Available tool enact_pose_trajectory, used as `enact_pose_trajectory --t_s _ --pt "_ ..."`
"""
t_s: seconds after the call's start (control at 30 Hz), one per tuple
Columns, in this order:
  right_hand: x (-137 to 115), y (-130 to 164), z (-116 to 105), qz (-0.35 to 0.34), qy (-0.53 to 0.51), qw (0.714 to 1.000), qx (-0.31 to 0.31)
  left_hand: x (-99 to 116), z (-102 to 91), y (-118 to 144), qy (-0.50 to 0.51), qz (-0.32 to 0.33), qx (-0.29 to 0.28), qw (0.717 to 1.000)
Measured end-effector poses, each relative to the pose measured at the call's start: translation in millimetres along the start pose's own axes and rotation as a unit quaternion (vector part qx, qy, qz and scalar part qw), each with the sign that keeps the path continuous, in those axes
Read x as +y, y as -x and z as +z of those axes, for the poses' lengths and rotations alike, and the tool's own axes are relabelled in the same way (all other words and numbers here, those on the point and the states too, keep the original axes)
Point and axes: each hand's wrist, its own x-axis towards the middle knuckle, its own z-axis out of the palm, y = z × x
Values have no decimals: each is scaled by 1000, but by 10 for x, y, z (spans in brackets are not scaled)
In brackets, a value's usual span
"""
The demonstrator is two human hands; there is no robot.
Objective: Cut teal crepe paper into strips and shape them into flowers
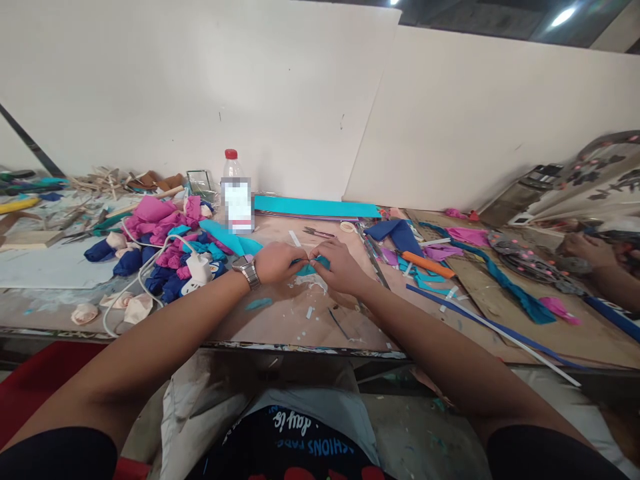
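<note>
Both my hands meet above the middle of the worktable [270, 320]. My left hand [280, 263], with a metal watch [246, 272] at the wrist, pinches a turquoise fabric strip [303, 269]. Pressed close to it, my right hand [341, 265] grips the same strip between thumb and fingers. Fingers hide much of the strip. A long turquoise piece [230, 236] lies just behind my left hand, and I cannot tell whether it joins the held one. Thread snips [319, 233] and a tape roll [348, 227] rest beyond my hands.
Pink, blue and cream fabric rosettes [165, 227] pile up at left with a white cable and plug [199, 267]. Behind them stands a red-capped bottle [231, 175]. To the right lie an orange-handled tool [428, 264], fabric scraps and long strips. Another person's hand [590, 252] shows far right.
</note>
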Motion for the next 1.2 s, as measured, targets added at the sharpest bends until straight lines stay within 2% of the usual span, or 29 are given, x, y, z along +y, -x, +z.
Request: enact_pose_trajectory --t_s 0.27,0.5,0.77,1.2 --pt "-45 4 -38 -36 24 999 -9 4 13 -10 12 8 -29 999" --pt "42 6 18 -42 5 999 -27 -2 -5 -18 3 2 -54 999" --pt "37 -14 -10 -77 -18 996 -31 -63 22 -28 19 15 -43 999" --pt "21 8 -58 -33 -59 997 -27 -37 14 -6 40 20 -41 998"
